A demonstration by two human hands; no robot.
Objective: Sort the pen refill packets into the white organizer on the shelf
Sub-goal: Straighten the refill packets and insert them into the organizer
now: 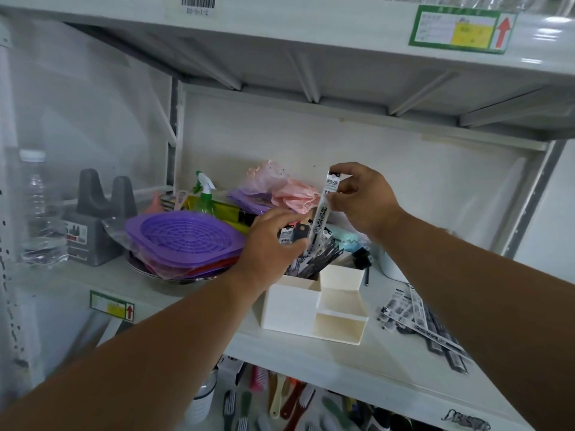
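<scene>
indoors, white shelf (193,284), left hand (270,244) gripping packets (291,236), right hand (362,197) pinching refill packet (323,209)

Looked like a shop or stockroom w/ household goods. White metal shelf (311,346) units stacked in tiers, each front edge carrying a green-bordered price label (460,29) w/ red arrow, plus a barcode sticker (199,3) up top. Mixed merch packed in plastic: purple strainers (183,234), spray bottle (205,194), brushes (280,399) on the tier below, loose refill packets (423,325).
</scene>
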